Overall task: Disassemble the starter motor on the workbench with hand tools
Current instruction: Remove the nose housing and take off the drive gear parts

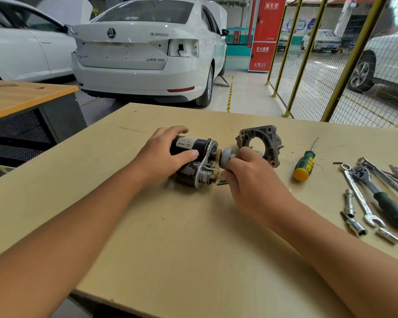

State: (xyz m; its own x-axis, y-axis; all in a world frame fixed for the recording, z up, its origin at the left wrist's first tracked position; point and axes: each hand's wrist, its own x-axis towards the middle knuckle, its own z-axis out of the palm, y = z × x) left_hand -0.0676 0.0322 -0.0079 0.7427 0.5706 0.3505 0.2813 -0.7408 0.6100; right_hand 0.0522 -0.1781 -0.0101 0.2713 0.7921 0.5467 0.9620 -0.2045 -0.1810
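- Now, nearest first: two bare forearms reaching in over the workbench (193, 260); meeting mid-bench on the starter motor (193, 154)
- Left hand (163, 154) wrapped over the black motor body; fingers curled across the far side, thumb pressed on the near side; a firm holding grip, pinning it down
- Right hand (246, 171) just right of the motor; fingertips pinching a thin metal pin (213, 169) at the lower cylinder's end; upper fingers seemingly curled round the grey pinion gear (226, 157); hard to tell which of the two gets the real grip
- Long axis of the motor lying left to right across the bench, shaft end pointing right, straight at the right hand; so, by the look of it, any pull on gear or pin goes rightward along that axis while the left hand braces; right hand plainly the nearer one for the job
- Two small dark screws (222, 182) lying on the bench just below the right hand's fingers
- Grey nose housing (261, 143) already off, standing just behind the right hand
- Further right: green-and-yellow screwdriver (305, 165); then ratchet (381, 198), combination spanner (359, 198) and loose sockets (372, 230), well apart from the motor
- White label on the motor body; printed marks there, too small to read surely
- Far off: white saloon (147, 53) lettered SUPERB; red cabinet (263, 33) with white Chinese writing and 119; yellow mesh fence (319, 65)
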